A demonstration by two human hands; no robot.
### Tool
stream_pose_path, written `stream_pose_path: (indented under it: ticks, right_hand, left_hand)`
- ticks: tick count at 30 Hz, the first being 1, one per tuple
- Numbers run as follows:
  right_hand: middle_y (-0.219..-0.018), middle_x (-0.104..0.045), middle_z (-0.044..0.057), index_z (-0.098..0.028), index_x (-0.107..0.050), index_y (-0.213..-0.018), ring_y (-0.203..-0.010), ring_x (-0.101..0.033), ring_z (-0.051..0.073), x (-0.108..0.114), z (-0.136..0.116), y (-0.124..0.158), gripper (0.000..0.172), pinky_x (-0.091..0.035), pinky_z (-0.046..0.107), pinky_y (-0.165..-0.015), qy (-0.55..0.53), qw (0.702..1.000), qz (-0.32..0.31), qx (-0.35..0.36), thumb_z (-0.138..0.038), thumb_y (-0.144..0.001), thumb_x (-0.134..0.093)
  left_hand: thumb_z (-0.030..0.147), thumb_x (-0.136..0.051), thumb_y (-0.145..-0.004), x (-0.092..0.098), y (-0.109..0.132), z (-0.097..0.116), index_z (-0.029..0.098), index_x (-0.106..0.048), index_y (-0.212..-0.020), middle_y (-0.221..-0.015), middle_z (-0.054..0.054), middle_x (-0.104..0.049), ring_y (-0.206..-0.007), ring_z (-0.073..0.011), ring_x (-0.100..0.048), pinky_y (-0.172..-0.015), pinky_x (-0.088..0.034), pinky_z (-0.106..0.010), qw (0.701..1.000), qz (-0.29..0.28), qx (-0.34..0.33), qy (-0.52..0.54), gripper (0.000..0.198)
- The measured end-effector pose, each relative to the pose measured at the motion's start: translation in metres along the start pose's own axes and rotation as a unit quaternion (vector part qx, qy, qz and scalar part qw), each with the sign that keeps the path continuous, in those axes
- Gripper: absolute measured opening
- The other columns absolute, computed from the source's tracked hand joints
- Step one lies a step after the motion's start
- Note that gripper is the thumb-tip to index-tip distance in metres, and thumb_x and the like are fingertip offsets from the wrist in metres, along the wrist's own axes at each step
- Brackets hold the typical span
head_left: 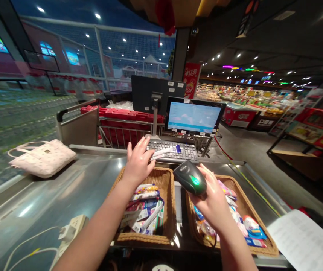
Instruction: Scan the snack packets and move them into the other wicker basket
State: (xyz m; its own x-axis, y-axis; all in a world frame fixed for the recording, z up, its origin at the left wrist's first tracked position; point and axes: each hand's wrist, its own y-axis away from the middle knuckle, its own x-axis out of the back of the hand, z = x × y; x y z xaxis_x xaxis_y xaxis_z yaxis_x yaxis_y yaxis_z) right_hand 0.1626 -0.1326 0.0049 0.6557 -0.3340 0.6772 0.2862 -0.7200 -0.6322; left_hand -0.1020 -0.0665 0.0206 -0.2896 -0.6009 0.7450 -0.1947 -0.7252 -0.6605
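Black, smooth, rounded scanner (189,178) fills the right hand (212,197).

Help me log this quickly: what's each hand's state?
Left hand: fingers spread; whether it holds the white packet can't be told.
Right hand: closed, holding the black scanner.

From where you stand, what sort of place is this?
Most likely a supermarket checkout: the right hand holds a scanner, a lit screen stands beyond the keyboard, and displays of goods fill the background at right.
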Motion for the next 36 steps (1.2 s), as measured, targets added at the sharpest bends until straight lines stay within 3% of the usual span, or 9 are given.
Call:
stream_pose_path:
  ticks: [10,26,33,36]
  right_hand:
    - [-0.129,-0.058,0.014,-0.021,-0.058,-0.118,-0.134,-0.047,0.035,-0.005,0.010,0.011,0.041,-0.041,0.059,-0.110,0.017,1.000,-0.003,-0.018,-0.020,-0.077,-0.062]
    - [-0.129,-0.061,0.013,-0.022,-0.060,-0.117,-0.133,-0.049,0.034,-0.020,0.006,0.006,0.039,-0.040,0.058,-0.110,-0.002,0.998,-0.059,-0.038,-0.020,-0.078,-0.062]
    - [-0.131,-0.061,0.011,-0.023,-0.059,-0.119,-0.134,-0.049,0.033,-0.024,0.008,0.009,0.041,-0.041,0.057,-0.110,-0.027,0.994,-0.096,-0.051,-0.019,-0.078,-0.062]
    - [-0.134,-0.059,0.011,-0.024,-0.058,-0.122,-0.134,-0.049,0.034,-0.019,0.015,0.014,0.043,-0.040,0.058,-0.111,-0.020,0.994,-0.088,-0.062,-0.021,-0.079,-0.063]
  left_hand:
    - [0.022,-0.061,-0.083,-0.028,0.051,-0.014,0.021,-0.071,-0.096,-0.153,-0.014,-0.043,-0.145,-0.0336,-0.035,-0.117,-0.016,-0.069,0.990,-0.136,0.023,0.042,0.016]
    - [0.022,-0.066,-0.077,-0.057,0.122,-0.039,0.021,-0.074,-0.091,-0.144,-0.015,-0.055,-0.142,-0.0362,-0.038,-0.114,-0.015,-0.073,0.958,-0.279,0.057,0.031,0.017]
    - [0.028,-0.066,-0.078,-0.066,0.136,-0.041,0.020,-0.074,-0.094,-0.140,-0.020,-0.057,-0.140,-0.0402,-0.041,-0.112,-0.018,-0.073,0.934,-0.346,0.087,-0.001,0.019]
    - [0.028,-0.064,-0.080,-0.067,0.133,-0.038,0.020,-0.073,-0.101,-0.144,-0.019,-0.053,-0.142,-0.0394,-0.038,-0.111,-0.019,-0.073,0.936,-0.342,0.089,0.004,0.024]
